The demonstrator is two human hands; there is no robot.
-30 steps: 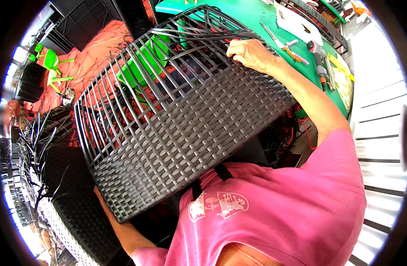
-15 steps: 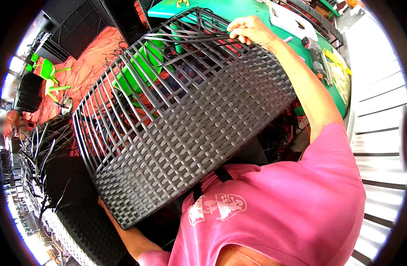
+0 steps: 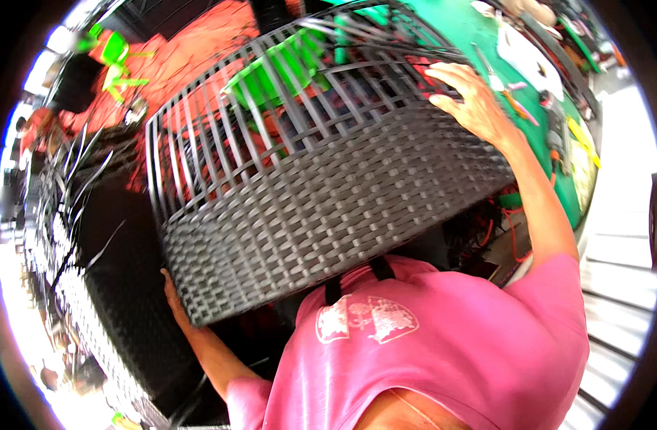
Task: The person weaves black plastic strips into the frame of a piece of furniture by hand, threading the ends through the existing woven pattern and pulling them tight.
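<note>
Beside the green table (image 3: 463,23), the black wicker panel (image 3: 321,193) is looking light yet springy, inviting rim (image 3: 270,299) grips; right hand (image 3: 473,104) is seemingly hovering half-open, empty; left hand (image 3: 176,301) is hiding, hold unclear.

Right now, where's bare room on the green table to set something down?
Likeliest: the table toward its far side, between the panel and the white piece. Crowded: nearer and right, with the orange-handled tool, grey tool and yellow piece. Gaps in the panel's unwoven part look tight for a hand.
</note>
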